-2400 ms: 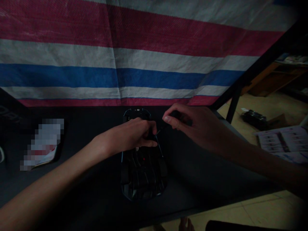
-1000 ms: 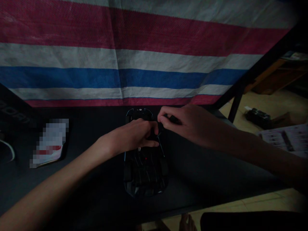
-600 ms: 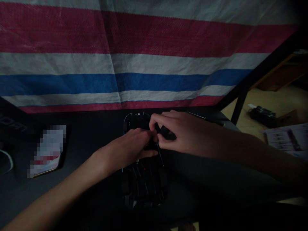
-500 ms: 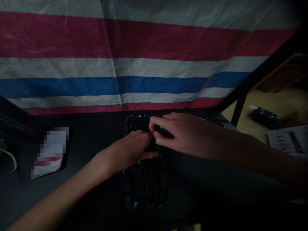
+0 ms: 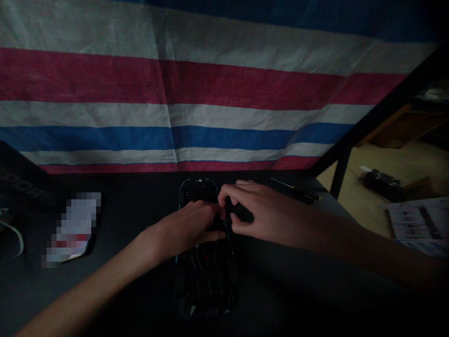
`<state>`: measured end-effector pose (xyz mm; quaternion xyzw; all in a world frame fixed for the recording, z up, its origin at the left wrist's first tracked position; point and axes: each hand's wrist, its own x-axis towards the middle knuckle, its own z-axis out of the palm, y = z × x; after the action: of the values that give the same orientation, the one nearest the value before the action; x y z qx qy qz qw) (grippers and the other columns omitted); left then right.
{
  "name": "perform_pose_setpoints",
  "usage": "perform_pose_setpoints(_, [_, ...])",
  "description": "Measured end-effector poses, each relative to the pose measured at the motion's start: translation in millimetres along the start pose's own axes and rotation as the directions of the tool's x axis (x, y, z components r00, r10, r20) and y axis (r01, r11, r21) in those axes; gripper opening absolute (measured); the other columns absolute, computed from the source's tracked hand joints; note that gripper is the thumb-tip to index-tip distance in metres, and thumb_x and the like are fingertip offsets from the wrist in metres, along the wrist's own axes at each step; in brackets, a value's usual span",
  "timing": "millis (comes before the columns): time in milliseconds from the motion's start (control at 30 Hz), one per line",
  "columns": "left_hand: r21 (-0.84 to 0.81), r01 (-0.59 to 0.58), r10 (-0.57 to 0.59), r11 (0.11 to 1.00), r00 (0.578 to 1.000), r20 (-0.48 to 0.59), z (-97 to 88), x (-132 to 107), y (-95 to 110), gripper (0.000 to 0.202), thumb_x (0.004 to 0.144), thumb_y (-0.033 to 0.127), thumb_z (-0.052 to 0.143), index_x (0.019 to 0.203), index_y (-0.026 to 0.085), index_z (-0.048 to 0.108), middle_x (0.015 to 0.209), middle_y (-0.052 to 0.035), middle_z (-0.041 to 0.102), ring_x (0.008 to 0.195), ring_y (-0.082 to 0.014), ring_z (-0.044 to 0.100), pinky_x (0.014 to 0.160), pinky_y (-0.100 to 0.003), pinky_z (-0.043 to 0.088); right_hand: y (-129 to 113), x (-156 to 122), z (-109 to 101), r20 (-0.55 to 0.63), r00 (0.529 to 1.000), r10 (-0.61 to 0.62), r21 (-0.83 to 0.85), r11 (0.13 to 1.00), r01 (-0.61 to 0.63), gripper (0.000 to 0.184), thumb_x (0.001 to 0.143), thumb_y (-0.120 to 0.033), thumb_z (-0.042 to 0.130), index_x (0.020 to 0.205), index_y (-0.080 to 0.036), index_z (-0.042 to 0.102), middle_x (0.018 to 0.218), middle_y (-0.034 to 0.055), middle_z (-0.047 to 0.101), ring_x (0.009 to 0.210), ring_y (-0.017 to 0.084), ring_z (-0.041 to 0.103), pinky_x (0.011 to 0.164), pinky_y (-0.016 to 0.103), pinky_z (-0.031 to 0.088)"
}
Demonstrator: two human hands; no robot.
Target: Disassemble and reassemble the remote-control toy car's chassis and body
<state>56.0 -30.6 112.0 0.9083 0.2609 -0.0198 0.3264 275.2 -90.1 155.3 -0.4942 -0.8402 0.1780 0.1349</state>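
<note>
A black toy car (image 5: pixel 206 281) lies on the dark desk; it looks wheels up, though the dim light hides much of its detail. My left hand (image 5: pixel 196 222) rests across its middle, fingers bent over the body and thumb stretched toward its right side. Close against the left fingertips, at the car's right edge, is my right hand (image 5: pixel 247 206). Its index finger and thumb curl around a small dark part (image 5: pixel 242 212); what that part is, I cannot make out. A thin pale-blue edge line runs along the car's side below the fingers.
A screwdriver (image 5: pixel 305 192) lies at the desk's back right. To the left are a blurred-out phone-like item (image 5: pixel 75 229), a white cable (image 5: pixel 19 238) and a dark box (image 5: pixel 21 182). Striped sheeting (image 5: pixel 210 84) hangs behind. Beyond the desk, a black object (image 5: pixel 382 182) sits on the floor.
The view has tilted up a little, so the desk things sit lower. My right thumb and index finger have spread slightly apart, and the screwdriver shows more. My left hand keeps its place on the car.
</note>
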Motion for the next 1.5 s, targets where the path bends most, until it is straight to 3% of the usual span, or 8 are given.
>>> perform_pose_setpoints(167, [0.023,-0.015,0.015,1.000,1.000,0.001,0.7,-0.4,2.6,0.021,0.109,0.035,0.072,0.114,0.015,0.074,0.125,-0.0135,0.079,0.112,-0.0297,0.078,0.101,-0.044,0.056,1.3,2.1,-4.8,0.068,0.991,0.113,-0.079,0.991,-0.108,0.011,0.108,-0.024,0.057,0.105,-0.023,0.067,0.076,-0.0017,0.065,0.065,0.016,0.058,0.065,0.033,0.032])
perform_pose_setpoints(333, [-0.005,-0.059,0.059,0.998,0.998,0.001,4.8,0.3,-4.1,0.028,0.112,0.040,0.067,0.115,0.014,0.075,0.127,-0.0139,0.078,0.113,-0.0273,0.076,0.101,-0.041,0.056,-0.4,3.6,-8.7,0.049,0.999,-0.008,0.010,1.000,0.008,0.014,0.097,-0.016,0.069,0.109,-0.022,0.066,0.104,0.0039,0.074,0.094,0.020,0.069,0.081,0.031,0.044])
perform_pose_setpoints(467, [0.002,-0.045,0.045,0.999,0.999,0.012,5.8,0.4,-5.5,0.026,0.111,0.037,0.068,0.123,0.014,0.075,0.132,-0.0150,0.077,0.117,-0.0282,0.076,0.106,-0.044,0.055,-0.2,3.6,-7.0,0.106,0.991,0.083,0.020,0.996,-0.085,0.007,0.107,-0.024,0.060,0.105,-0.024,0.066,0.080,-0.0017,0.067,0.072,0.018,0.063,0.069,0.032,0.038])
perform_pose_setpoints(600, [-0.001,-0.038,0.038,0.999,0.999,0.006,4.5,-1.4,-3.4,0.025,0.112,0.037,0.067,0.116,0.013,0.075,0.127,-0.0138,0.078,0.110,-0.0262,0.076,0.101,-0.042,0.057,-2.7,4.0,-8.7,0.054,0.999,0.000,0.045,0.999,-0.002,0.016,0.095,-0.015,0.071,0.108,-0.023,0.069,0.104,0.0034,0.076,0.093,0.019,0.070,0.080,0.031,0.044])
perform_pose_setpoints(767, [0.041,-0.042,0.043,0.998,0.999,-0.015,4.1,-2.8,-3.7,0.025,0.111,0.038,0.069,0.114,0.014,0.074,0.127,-0.0137,0.077,0.113,-0.0269,0.074,0.103,-0.043,0.056,-7.0,5.7,-9.4,0.112,0.989,0.102,-0.025,0.995,-0.100,0.011,0.106,-0.025,0.063,0.101,-0.022,0.073,0.081,0.0002,0.072,0.072,0.017,0.065,0.071,0.033,0.039])
perform_pose_setpoints(1100, [0.044,-0.042,0.040,0.998,0.999,0.036,0.5,3.5,-4.0,0.021,0.109,0.036,0.072,0.109,0.014,0.073,0.121,-0.0116,0.078,0.103,-0.0250,0.075,0.096,-0.040,0.055,-0.2,4.9,-1.7,0.010,1.000,-0.013,-0.124,0.992,0.014,0.006,0.100,-0.018,0.069,0.105,-0.021,0.069,0.100,0.0034,0.076,0.096,0.021,0.069,0.085,0.034,0.041])
perform_pose_setpoints(1233, [0.054,-0.039,0.039,0.998,0.999,-0.001,2.6,4.2,-6.0,0.023,0.107,0.037,0.074,0.110,0.014,0.073,0.119,-0.0120,0.078,0.102,-0.0253,0.076,0.095,-0.039,0.056,0.9,2.4,2.6,-0.014,0.998,0.069,-0.198,0.978,-0.070,0.012,0.110,-0.027,0.059,0.104,-0.022,0.068,0.084,0.0015,0.070,0.081,0.021,0.065,0.078,0.035,0.039])
perform_pose_setpoints(1500, [0.104,-0.042,0.045,0.994,0.999,-0.028,4.7,2.7,-1.1,0.023,0.109,0.036,0.071,0.113,0.014,0.073,0.118,-0.0123,0.079,0.102,-0.0261,0.077,0.092,-0.039,0.056,-7.5,3.3,9.1,-0.077,0.992,0.104,-0.274,0.954,-0.121,0.017,0.110,-0.025,0.054,0.118,-0.019,0.068,0.089,0.0047,0.072,0.083,0.023,0.065,0.079,0.036,0.040])
